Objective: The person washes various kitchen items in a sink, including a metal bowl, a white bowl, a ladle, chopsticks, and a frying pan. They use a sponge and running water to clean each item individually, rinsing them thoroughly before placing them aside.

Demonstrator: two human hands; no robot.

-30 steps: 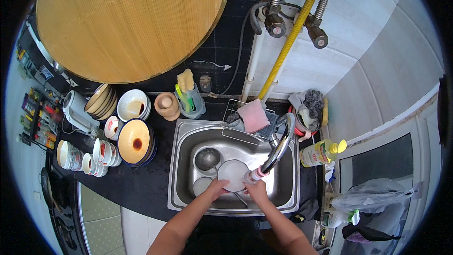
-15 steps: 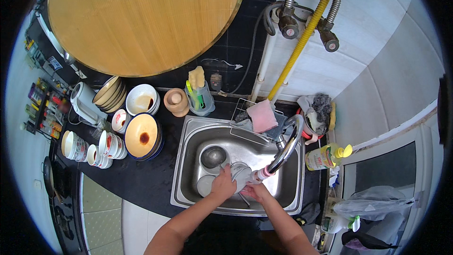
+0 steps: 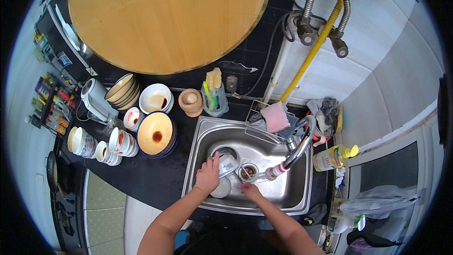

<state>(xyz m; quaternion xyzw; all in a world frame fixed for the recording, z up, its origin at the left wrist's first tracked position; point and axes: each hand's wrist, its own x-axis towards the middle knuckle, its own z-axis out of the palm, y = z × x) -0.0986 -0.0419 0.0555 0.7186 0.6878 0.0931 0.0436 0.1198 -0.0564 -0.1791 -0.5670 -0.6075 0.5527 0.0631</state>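
Observation:
My left hand (image 3: 208,175) is closed round a whitish, semi-see-through bowl (image 3: 229,165), tilted above the left part of the sink. Beneath it shows part of a round steel bowl (image 3: 223,151), and a pale round dish (image 3: 221,188) lies close by. My right hand (image 3: 251,191) is just below the drain strainer (image 3: 248,173), fingers curled together; what they hold, if anything, is hidden. A thin stick-like utensil (image 3: 243,168) slants between the whitish bowl and the strainer. The faucet (image 3: 302,148) ends in a pink-ringed nozzle (image 3: 277,170) right of the strainer.
Around the steel sink (image 3: 190,179) are a wire rack with a pink sponge (image 3: 274,117), a yellow soap bottle (image 3: 332,157), a wooden mortar (image 3: 190,108) and a utensil holder (image 3: 216,104). Stacked bowls (image 3: 155,134) stand on the left counter. A large round wooden board (image 3: 170,23) leans behind.
My left hand has carried the whitish bowl left, over the steel bowl, away from the nozzle. The hands have parted, and the drain strainer now shows. The whole view has shifted slightly.

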